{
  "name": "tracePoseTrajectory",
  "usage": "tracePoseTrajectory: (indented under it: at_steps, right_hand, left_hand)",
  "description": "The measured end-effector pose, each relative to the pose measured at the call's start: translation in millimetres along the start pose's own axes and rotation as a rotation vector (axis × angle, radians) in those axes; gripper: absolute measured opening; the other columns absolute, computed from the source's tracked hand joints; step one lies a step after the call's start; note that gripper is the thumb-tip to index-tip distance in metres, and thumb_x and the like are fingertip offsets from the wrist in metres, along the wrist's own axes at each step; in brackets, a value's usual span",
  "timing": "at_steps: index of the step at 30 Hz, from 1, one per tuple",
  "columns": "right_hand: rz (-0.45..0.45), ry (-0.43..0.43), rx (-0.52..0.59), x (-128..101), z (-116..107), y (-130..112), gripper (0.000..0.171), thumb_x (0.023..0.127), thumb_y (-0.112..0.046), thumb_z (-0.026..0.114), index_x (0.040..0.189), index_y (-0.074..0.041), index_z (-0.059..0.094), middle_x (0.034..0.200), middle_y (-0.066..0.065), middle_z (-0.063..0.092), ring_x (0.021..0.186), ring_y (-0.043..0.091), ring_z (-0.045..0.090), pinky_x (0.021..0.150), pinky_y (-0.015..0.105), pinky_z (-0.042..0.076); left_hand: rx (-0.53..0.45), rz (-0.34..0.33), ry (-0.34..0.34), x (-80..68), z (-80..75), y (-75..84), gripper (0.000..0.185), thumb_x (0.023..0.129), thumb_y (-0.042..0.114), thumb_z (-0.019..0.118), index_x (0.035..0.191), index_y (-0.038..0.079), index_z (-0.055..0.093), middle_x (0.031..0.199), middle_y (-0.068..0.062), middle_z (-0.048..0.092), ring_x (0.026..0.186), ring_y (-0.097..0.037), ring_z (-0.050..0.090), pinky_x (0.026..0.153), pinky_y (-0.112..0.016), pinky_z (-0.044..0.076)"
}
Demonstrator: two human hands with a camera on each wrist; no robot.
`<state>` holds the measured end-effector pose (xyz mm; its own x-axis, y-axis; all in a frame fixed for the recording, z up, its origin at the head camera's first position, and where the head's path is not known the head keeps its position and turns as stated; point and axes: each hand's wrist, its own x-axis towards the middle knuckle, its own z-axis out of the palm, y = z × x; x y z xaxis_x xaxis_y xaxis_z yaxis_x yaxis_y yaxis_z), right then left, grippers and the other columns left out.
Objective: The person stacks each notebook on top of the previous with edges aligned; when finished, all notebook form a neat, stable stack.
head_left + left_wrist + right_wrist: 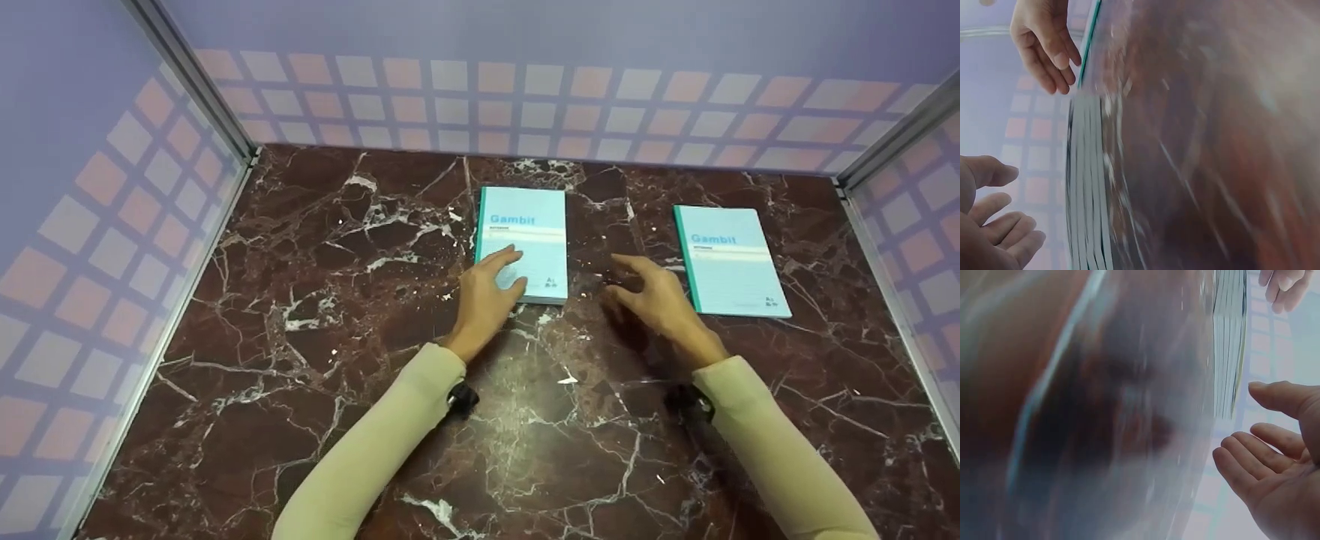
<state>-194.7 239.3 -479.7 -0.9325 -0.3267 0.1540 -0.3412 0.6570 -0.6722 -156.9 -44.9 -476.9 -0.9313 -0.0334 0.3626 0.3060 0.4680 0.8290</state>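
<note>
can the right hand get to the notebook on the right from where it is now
Probably yes. The right hand hovers open just left of the right notebook, with only bare tabletop between them.

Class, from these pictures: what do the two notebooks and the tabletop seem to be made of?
Left notebook and right notebook: likely paper with smooth card covers; page edges show in the wrist views. Tabletop: looks like polished dark red marble with white veins, possibly a printed imitation.

- Both arms wear long, close-fitting sleeves of pale cream-yellow cloth, entering from the lower edge of the head view.
- The left sleeve (375, 442) ends at the wrist, where a small black device (463, 396) sits at the cuff.
- The right sleeve (780, 450) ends likewise, with a dark strap (694, 401) at its cuff.
- Both hands are bare, without rings or gloves.
</note>
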Motion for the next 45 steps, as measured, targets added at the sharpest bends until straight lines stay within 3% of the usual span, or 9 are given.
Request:
tracePoseTrajectory:
  at_steps: [6,10,15,21,26,36,38,41,45]
  right_hand:
    - [0.048,0.013,-0.005,-7.1,-21.5,15.0,0.052,0.097,-0.001,0.077,0.144,0.011,0.057,0.139,0.032,0.061,0.127,0.051,0.059,0.108,0.061,0.048]
    - [0.093,0.029,-0.021,-13.6,-34.4,23.3,0.052,0.098,-0.005,0.077,0.145,0.009,0.057,0.143,0.033,0.058,0.132,0.052,0.054,0.112,0.063,0.043]
    - [0.111,0.050,-0.026,-22.9,-49.6,34.7,0.054,0.099,-0.005,0.076,0.147,0.009,0.055,0.145,0.033,0.055,0.131,0.053,0.054,0.107,0.064,0.048]
    - [0.111,0.107,-0.033,-31.3,-65.6,50.9,0.053,0.098,-0.003,0.077,0.144,0.012,0.056,0.144,0.035,0.055,0.130,0.054,0.055,0.106,0.065,0.049]
    - [0.098,0.154,-0.042,-37.3,-76.8,63.4,0.051,0.097,0.000,0.076,0.142,0.015,0.056,0.141,0.037,0.056,0.129,0.055,0.054,0.105,0.066,0.048]
    - [0.221,0.137,-0.047,-48.6,-90.5,84.3,0.056,0.102,-0.011,0.073,0.149,0.011,0.052,0.146,0.037,0.053,0.132,0.057,0.052,0.103,0.067,0.048]
    - [0.241,0.146,-0.040,-50.8,-94.7,87.6,0.056,0.102,-0.012,0.074,0.149,0.010,0.053,0.145,0.035,0.055,0.131,0.056,0.055,0.103,0.061,0.051]
    - [0.271,0.160,-0.013,-55.1,-101.5,93.4,0.056,0.102,-0.015,0.076,0.148,0.008,0.055,0.145,0.034,0.057,0.128,0.055,0.057,0.097,0.029,0.057]
    - [0.319,0.160,0.000,-62.5,-110.4,101.7,0.058,0.103,-0.020,0.075,0.150,0.007,0.054,0.147,0.035,0.054,0.127,0.056,0.058,0.076,0.001,0.041]
  left_hand:
    - [-0.068,-0.008,-0.030,3.5,23.3,11.7,0.036,0.089,-0.004,0.080,0.125,-0.005,0.075,0.134,-0.020,0.070,0.124,-0.034,0.068,0.103,-0.031,0.056]
    - [-0.113,-0.054,-0.054,6.7,37.0,17.9,0.036,0.090,-0.004,0.080,0.126,-0.004,0.075,0.132,-0.018,0.072,0.122,-0.032,0.069,0.102,-0.029,0.056]
    - [-0.147,-0.108,-0.110,9.0,55.5,24.7,0.037,0.092,0.000,0.080,0.129,-0.001,0.074,0.130,-0.013,0.073,0.120,-0.028,0.070,0.102,-0.025,0.055]
    - [-0.156,-0.124,-0.169,9.9,77.2,33.3,0.039,0.093,0.003,0.080,0.132,0.001,0.073,0.132,-0.011,0.073,0.122,-0.029,0.069,0.103,-0.036,0.056]
    - [-0.231,-0.138,-0.193,10.4,92.8,38.6,0.040,0.093,0.000,0.080,0.131,0.000,0.073,0.128,-0.017,0.074,0.109,-0.033,0.074,0.092,-0.032,0.061]
    - [-0.226,-0.180,-0.211,10.4,119.0,44.2,0.039,0.090,0.002,0.084,0.128,0.000,0.075,0.124,-0.015,0.075,0.109,-0.031,0.073,0.094,-0.030,0.059]
    - [-0.232,-0.195,-0.217,10.7,123.6,46.6,0.039,0.090,0.004,0.084,0.128,0.001,0.075,0.124,-0.014,0.076,0.108,-0.031,0.073,0.091,-0.027,0.059]
    - [-0.237,-0.225,-0.236,10.8,130.5,52.1,0.039,0.090,0.007,0.085,0.128,0.006,0.076,0.126,-0.009,0.076,0.109,-0.027,0.074,0.088,-0.020,0.058]
    - [-0.259,-0.243,-0.273,10.7,140.5,59.1,0.040,0.092,0.011,0.085,0.131,0.010,0.076,0.128,-0.005,0.075,0.110,-0.024,0.074,0.085,-0.015,0.056]
